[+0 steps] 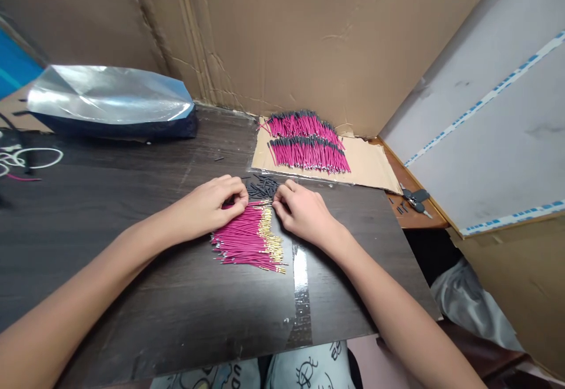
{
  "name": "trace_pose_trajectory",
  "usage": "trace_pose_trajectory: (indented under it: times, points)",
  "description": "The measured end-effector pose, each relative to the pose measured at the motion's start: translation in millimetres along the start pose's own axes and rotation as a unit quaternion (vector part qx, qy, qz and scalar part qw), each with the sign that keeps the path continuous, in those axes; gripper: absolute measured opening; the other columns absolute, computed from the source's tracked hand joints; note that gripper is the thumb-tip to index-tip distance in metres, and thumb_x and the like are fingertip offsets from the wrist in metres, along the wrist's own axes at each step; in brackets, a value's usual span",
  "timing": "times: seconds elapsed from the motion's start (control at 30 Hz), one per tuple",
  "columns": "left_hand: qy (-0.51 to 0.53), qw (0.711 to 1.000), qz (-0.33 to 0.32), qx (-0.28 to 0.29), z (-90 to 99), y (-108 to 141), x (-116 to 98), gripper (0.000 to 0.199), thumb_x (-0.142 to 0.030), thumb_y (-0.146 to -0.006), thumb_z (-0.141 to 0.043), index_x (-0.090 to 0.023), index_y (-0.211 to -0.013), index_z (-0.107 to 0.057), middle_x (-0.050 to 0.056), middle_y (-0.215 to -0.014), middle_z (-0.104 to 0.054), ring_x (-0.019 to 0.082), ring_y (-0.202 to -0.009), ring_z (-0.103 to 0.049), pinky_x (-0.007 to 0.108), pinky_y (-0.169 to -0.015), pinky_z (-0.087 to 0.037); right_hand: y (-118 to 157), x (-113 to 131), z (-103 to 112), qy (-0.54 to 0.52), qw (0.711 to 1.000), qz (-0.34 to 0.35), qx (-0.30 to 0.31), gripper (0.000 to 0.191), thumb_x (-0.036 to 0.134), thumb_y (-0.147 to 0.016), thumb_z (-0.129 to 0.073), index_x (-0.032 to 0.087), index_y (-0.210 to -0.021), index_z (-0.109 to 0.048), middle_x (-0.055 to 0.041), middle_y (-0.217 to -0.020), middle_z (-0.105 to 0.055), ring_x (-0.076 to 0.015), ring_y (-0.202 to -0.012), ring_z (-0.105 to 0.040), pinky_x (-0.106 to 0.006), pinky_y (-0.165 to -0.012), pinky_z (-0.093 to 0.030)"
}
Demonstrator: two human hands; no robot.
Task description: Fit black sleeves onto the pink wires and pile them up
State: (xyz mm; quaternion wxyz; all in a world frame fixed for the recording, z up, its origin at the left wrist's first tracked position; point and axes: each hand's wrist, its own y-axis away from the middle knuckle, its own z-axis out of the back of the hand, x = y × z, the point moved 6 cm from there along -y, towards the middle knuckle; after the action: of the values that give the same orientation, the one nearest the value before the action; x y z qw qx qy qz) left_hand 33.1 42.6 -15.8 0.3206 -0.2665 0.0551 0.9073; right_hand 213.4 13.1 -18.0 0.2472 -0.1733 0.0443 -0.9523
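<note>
A heap of short pink wires with gold-coloured pin ends lies on the dark table in front of me. My left hand is closed in a pinch at the top left of the heap, on a pink wire whose metal tip points right. Just right of the gold ends, my right hand is also closed, thumb and fingertips together near that tip. Whatever is between its fingertips is too small to make out. Small black sleeves lie in a loose pile between and just beyond both hands.
Two rows of pink wires with black ends lie on a cardboard sheet at the back. A silver bag stands back left, near a white cable loop. Clear tape crosses the table front. Cardboard walls rise behind.
</note>
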Motion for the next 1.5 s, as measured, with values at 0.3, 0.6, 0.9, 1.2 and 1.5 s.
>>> trace_pose_trajectory:
  times: [0.3, 0.6, 0.9, 1.2, 1.5]
  points:
    - [-0.003, 1.000, -0.005, -0.008, 2.4, 1, -3, 0.033, -0.046, -0.098, -0.045, -0.021, -0.084, -0.060, 0.005, -0.086, -0.063, 0.022, -0.084, -0.056, 0.035, -0.081, -0.042, -1, -2, -3, -0.030, 0.999, -0.018, -0.014, 0.016, 0.025, -0.107, -0.039, 0.018, -0.107, -0.053, -0.0097, -0.113, -0.063, -0.0196, -0.094, -0.059, -0.034, -0.063, -0.029]
    - [0.002, 1.000, -0.007, -0.010, 2.6, 1, -4, 0.032, -0.044, -0.098, -0.045, -0.020, -0.082, -0.060, 0.004, -0.084, -0.062, 0.021, -0.080, -0.055, 0.035, -0.079, -0.040, -2, -3, -3, -0.051, 0.999, -0.017, -0.010, 0.015, 0.027, -0.108, -0.038, 0.020, -0.107, -0.051, -0.0081, -0.114, -0.062, -0.0198, -0.098, -0.060, -0.034, -0.063, -0.029]
    - [0.008, 0.999, -0.015, -0.029, 3.4, 1, -10, 0.030, -0.041, -0.097, -0.047, -0.020, -0.079, -0.057, 0.003, -0.081, -0.061, 0.019, -0.076, -0.054, 0.033, -0.076, -0.040, -1, 1, -2, -0.051, 0.999, -0.004, -0.012, 0.013, 0.026, -0.109, -0.040, 0.020, -0.108, -0.051, -0.0082, -0.113, -0.065, -0.0204, -0.099, -0.060, -0.033, -0.065, -0.032]
    - [0.019, 0.998, -0.018, -0.064, 8.0, 2, -13, 0.027, -0.040, -0.099, -0.048, -0.020, -0.086, -0.060, 0.003, -0.085, -0.062, 0.019, -0.079, -0.055, 0.032, -0.077, -0.040, 0, 0, 6, -0.130, 0.989, 0.017, -0.067, 0.007, 0.020, -0.106, -0.046, 0.022, -0.109, -0.052, -0.0067, -0.117, -0.066, -0.0190, -0.108, -0.060, -0.032, -0.086, -0.046]
    - [0.023, 0.998, -0.015, -0.065, 8.3, 2, -12, 0.027, -0.039, -0.098, -0.048, -0.019, -0.085, -0.061, 0.002, -0.083, -0.062, 0.018, -0.076, -0.055, 0.032, -0.076, -0.040, 1, -1, 10, -0.155, 0.982, 0.041, -0.098, 0.010, 0.020, -0.106, -0.045, 0.021, -0.106, -0.055, -0.0054, -0.111, -0.064, -0.0166, -0.101, -0.061, -0.030, -0.086, -0.047]
